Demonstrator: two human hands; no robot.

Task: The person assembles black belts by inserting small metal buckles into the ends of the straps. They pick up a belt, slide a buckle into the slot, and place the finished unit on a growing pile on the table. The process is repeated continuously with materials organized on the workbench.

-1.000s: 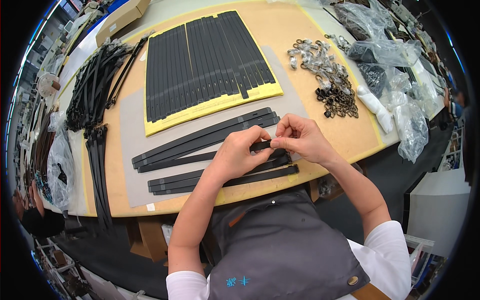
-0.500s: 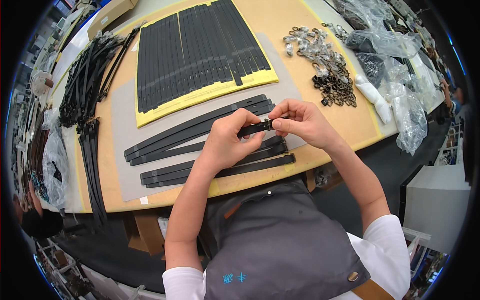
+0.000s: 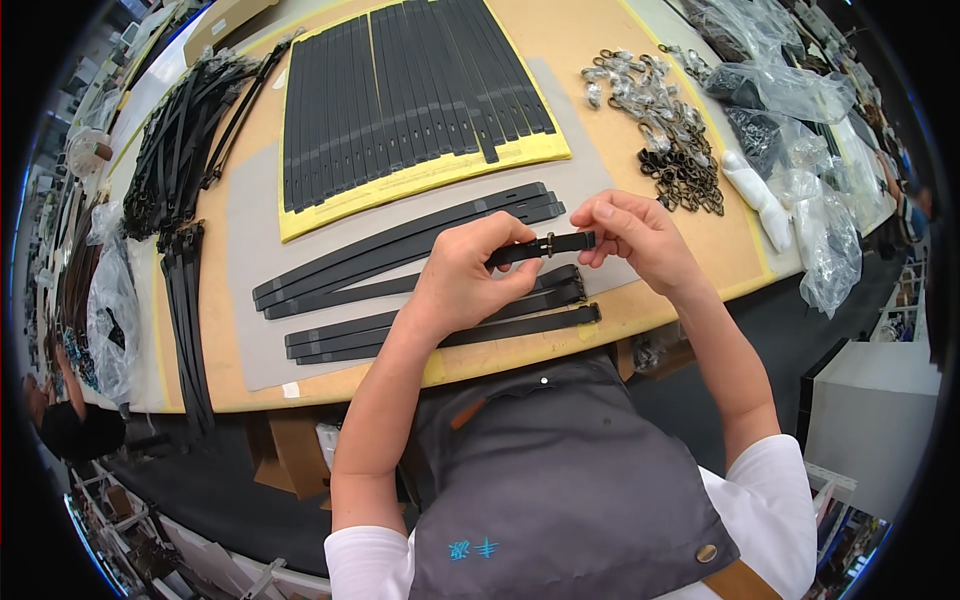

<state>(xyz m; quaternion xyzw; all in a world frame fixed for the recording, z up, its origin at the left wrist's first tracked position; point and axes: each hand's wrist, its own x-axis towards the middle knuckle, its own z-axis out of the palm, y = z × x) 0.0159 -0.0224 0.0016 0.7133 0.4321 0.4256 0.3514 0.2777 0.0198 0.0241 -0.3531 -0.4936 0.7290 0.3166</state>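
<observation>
My left hand point(image 3: 468, 270) pinches a narrow black strap point(image 3: 400, 287) between thumb and fingers, just short of its small metal buckle point(image 3: 547, 246). Past the buckle, a short strap end points to the right. Around that end, my right hand point(image 3: 640, 243) has its fingers parted and curved, not visibly pinching it; whether a fingertip touches it I cannot tell. Behind my left hand lie several flat black straps point(image 3: 400, 240). Closer to me are more black straps point(image 3: 520, 322), some with buckles at their right ends.
A yellow-edged board point(image 3: 430, 170) bears a row of black straps. At the right lie metal hooks in clear wrap point(image 3: 640, 95), dark metal buckles or rings point(image 3: 690, 180), a white wrapped bundle point(image 3: 755, 200) and plastic bags point(image 3: 825, 240). Bundled straps point(image 3: 165, 160) hang over the left edge.
My right fingers have loosened from their pinch by the buckle and moved slightly right. The buckle and the strap end past it now show. My left hand keeps its grip.
</observation>
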